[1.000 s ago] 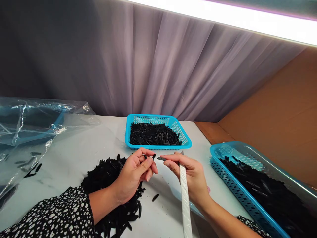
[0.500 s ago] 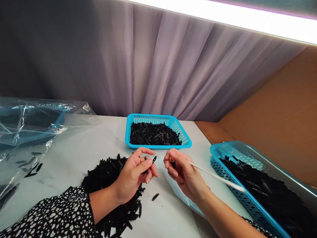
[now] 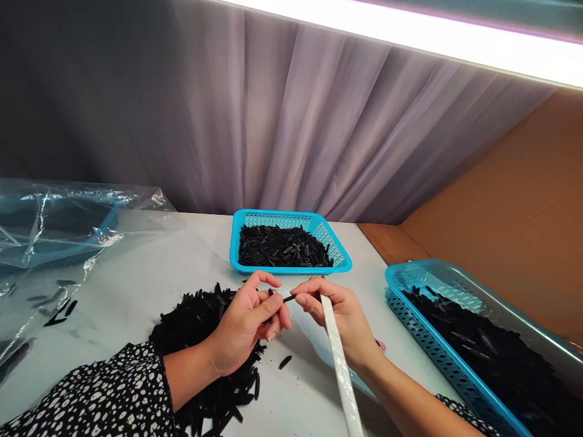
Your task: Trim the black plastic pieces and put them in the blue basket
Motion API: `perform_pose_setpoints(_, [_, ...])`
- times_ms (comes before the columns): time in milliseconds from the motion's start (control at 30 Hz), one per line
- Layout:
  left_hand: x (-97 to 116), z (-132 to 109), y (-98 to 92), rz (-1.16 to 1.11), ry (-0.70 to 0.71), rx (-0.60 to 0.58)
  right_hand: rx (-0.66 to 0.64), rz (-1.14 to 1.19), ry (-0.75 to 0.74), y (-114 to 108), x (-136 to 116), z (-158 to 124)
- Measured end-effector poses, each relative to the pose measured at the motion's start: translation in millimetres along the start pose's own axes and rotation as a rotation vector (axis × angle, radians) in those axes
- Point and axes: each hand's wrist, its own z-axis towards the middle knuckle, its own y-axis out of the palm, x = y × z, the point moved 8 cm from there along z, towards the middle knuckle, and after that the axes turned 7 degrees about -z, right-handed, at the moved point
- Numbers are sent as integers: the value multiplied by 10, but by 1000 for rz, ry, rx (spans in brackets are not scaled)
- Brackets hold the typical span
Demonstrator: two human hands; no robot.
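My left hand (image 3: 255,315) is closed in a pinch, with small slim black pieces between its fingers. One black piece (image 3: 288,298) bridges the gap to my right hand (image 3: 341,309), whose thumb and fingertip meet its other end. A long, flat white stick (image 3: 339,364), seemingly wrapped, is held in my right hand and slants down toward the bottom edge; its upper end is partly hidden by the fingers. Under my left wrist spreads a heap of black pieces (image 3: 195,321). A single loose black piece (image 3: 285,362) lies on the white table (image 3: 319,388).
Behind my hands stands a blue basket (image 3: 291,271) of black pieces. A larger blue basket (image 3: 423,328), partly under clear plastic, is at the right beside cardboard (image 3: 501,212). Clear plastic sheeting (image 3: 54,243) covers the left side. A grey curtain (image 3: 273,109) hangs behind.
My right hand has turned and come in to the black piece at my left fingertips. The white stick has swung from pointing right to pointing down. My left hand has barely moved.
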Motion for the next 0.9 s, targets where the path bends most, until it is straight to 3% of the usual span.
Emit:
perform_pose_setpoints(300, [63, -30, 13, 254, 146, 3, -12, 240, 193, 81, 164, -47])
perform_pose_setpoints(533, [4, 19, -9, 170, 50, 9, 22, 414, 351, 150, 108, -97])
perform_pose_setpoints(900, [-47, 24, 41, 112, -3, -79, 51, 454, 372, 153, 110, -140])
